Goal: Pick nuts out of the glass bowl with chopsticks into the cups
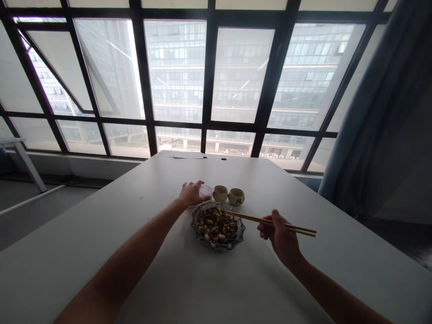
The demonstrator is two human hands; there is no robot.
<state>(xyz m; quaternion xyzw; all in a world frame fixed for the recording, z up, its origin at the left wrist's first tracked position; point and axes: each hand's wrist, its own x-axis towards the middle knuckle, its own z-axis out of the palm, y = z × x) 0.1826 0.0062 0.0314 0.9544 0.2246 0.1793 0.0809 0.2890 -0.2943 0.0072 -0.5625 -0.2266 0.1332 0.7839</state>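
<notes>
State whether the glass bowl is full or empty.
Full: the glass bowl has nutlike pieces spread almost to its rim all around.

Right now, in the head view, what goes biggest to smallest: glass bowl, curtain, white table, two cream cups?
1. White table
2. Blue curtain
3. Glass bowl
4. Left cream cup and right cream cup: too alike to rank

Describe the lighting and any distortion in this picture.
Head view: backlit, the windows pale and washed out, the left hand, right hand and curtain dim; head view again: slanted outer window frames suggest wide-angle stretch, and the table darkens toward the picture's bottom.
</notes>
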